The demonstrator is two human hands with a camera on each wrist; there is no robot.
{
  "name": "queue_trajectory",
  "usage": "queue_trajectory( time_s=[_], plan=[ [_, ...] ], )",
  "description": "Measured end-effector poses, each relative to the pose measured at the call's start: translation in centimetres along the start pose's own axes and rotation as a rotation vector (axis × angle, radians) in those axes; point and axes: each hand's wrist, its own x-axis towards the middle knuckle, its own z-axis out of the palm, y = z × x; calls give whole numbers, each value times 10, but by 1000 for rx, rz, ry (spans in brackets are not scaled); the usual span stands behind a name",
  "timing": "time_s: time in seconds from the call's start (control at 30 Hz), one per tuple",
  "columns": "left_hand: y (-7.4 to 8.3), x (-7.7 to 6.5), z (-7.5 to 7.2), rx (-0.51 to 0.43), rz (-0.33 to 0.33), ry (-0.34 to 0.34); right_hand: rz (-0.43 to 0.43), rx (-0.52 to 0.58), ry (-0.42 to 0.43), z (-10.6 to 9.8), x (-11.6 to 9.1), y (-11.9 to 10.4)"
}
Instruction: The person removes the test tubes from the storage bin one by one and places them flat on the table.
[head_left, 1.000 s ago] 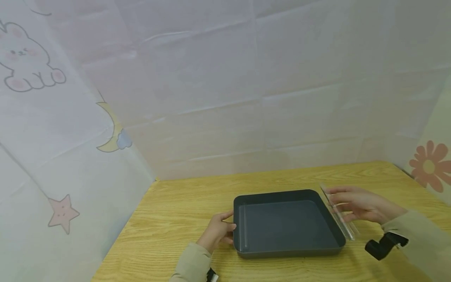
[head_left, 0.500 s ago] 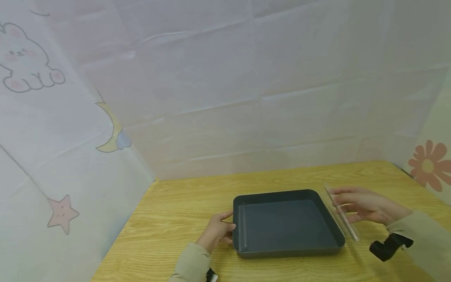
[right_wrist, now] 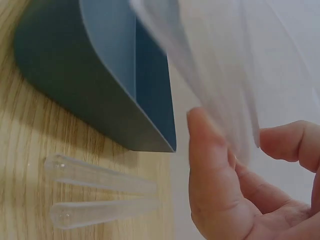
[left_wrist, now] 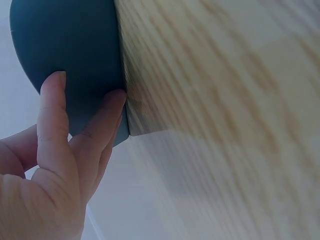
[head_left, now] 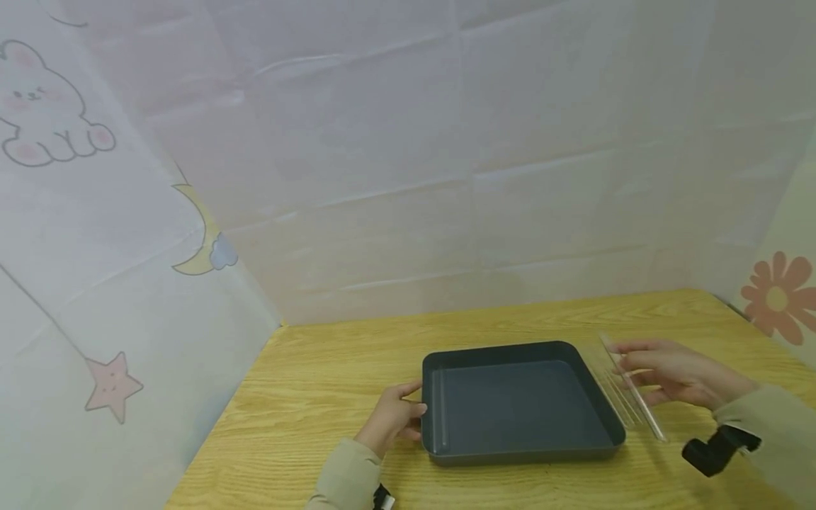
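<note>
A dark grey rectangular tray sits on the wooden table. Along its left inner side lies a clear tube. My left hand rests on the tray's left wall; in the left wrist view its straight fingertips touch the outer side. My right hand, right of the tray, pinches a clear test tube between thumb and fingers, tilted above the table. That tube is blurred in the right wrist view, and I cannot tell whether it is one or more. Two clear test tubes with rounded ends lie beside the tray's right wall.
The light wooden table reaches back to a pale hanging sheet. More sheet with a printed bear, moon and star covers the left side. A printed flower shows at the right. Black straps circle both wrists.
My right hand has moved right, away from the tray, with the test tube in its fingers. The tubes on the table beside the tray show more plainly. My left hand and the tray stay put.
</note>
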Motion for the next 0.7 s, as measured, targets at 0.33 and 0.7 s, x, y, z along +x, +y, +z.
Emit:
queue_trajectory(
  time_s=[0.33,0.7],
  plan=[
    [-1,-1,-1,-12,6,-13,31,-46,42,-10,-6,3],
    [0,-1,0,-8,1,-11,65,-44,101,-17,-8,6]
  ],
)
